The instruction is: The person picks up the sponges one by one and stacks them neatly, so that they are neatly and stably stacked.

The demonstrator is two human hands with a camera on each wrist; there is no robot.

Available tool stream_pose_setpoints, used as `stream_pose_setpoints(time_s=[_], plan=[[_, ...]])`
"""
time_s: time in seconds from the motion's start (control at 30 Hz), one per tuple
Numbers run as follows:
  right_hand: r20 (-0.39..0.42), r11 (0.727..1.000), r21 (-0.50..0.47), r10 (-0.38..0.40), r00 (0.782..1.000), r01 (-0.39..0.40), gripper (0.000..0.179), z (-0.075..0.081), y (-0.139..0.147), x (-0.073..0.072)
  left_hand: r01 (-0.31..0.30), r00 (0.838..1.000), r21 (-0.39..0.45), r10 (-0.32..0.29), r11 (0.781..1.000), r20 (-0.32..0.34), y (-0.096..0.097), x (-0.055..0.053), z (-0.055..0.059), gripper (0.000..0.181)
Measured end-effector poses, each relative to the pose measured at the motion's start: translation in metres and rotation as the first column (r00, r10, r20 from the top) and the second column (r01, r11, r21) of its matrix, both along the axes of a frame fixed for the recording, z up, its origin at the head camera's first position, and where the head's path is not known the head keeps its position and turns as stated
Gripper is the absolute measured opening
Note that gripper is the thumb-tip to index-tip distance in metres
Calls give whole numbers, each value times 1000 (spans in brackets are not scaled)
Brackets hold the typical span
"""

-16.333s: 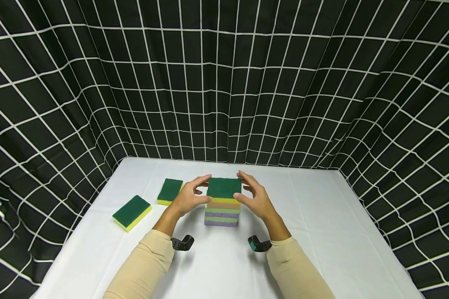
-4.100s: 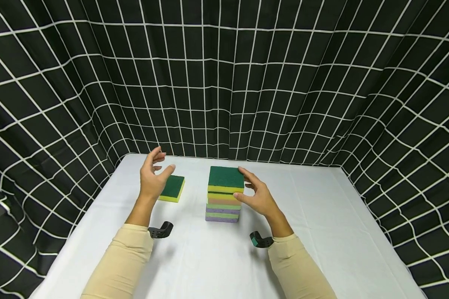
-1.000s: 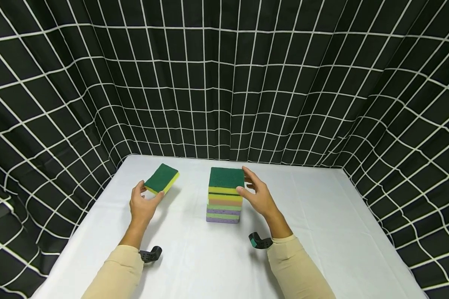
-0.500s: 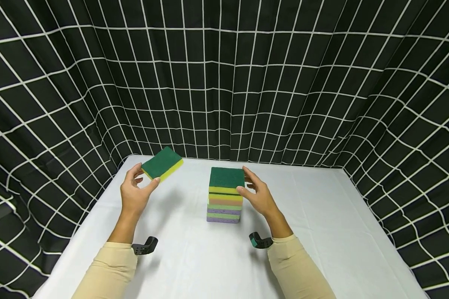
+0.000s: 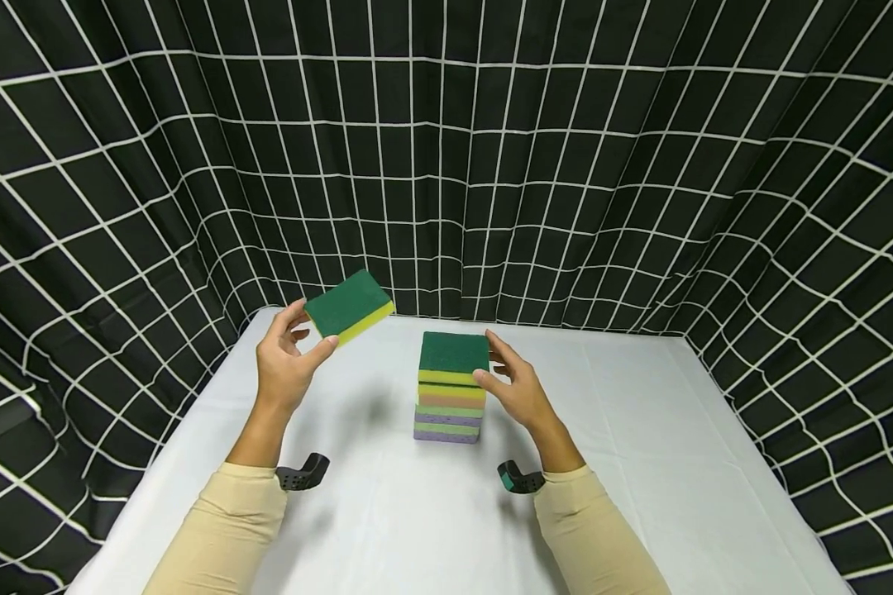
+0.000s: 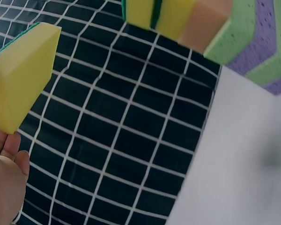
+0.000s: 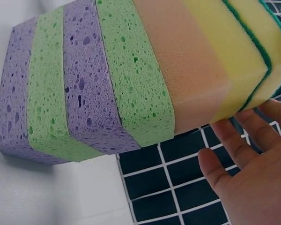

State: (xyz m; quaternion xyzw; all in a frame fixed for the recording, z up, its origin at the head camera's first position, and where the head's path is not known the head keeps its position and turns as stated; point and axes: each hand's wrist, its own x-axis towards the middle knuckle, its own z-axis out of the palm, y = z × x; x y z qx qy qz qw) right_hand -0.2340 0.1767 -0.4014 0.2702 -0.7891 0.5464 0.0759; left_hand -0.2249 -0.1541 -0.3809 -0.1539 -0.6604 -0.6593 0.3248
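My left hand (image 5: 286, 364) pinches a scouring sponge (image 5: 350, 306) between thumb and fingers. This sponge, dark green above and yellow below, is tilted and held up off the table, left of a sponge stack (image 5: 450, 413). The left wrist view shows the yellow face of the raised sponge (image 6: 25, 75). Upright in the stack are purple, green, peach and yellow layers, with a dark green scouring pad (image 5: 454, 354) on top. My right hand (image 5: 521, 392) rests against the upper right side of the stack, its fingers fairly straight. In the right wrist view, fingertips touch the yellow layers (image 7: 234, 51).
A white cloth (image 5: 387, 512) covers the table. Black curtains with a white grid (image 5: 565, 165) stand behind it and on both sides. Each wrist carries a black camera band, the left band (image 5: 303, 473) and the right band (image 5: 519, 478).
Two loose sponges lay at left earlier; one now tops the stack. My left hand has lifted the other and moved it up, then right towards the stack. The right hand stays beside the stack.
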Motion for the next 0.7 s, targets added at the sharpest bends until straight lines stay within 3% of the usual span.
stream_pose_setpoints(time_s=[0.27,0.43,0.7], plan=[[16,1000,10,-12,1000,12,64,1,-1,2,99,995,-66,-100,993,-22,29,9,31,62],[22,1000,13,-9,1000,9,64,1,0,2,156,987,-92,-158,984,-20,40,6,36,62],[22,1000,0,1,1000,-1,64,2,1,1,261,965,-140,-256,955,58,53,-1,38,63]])
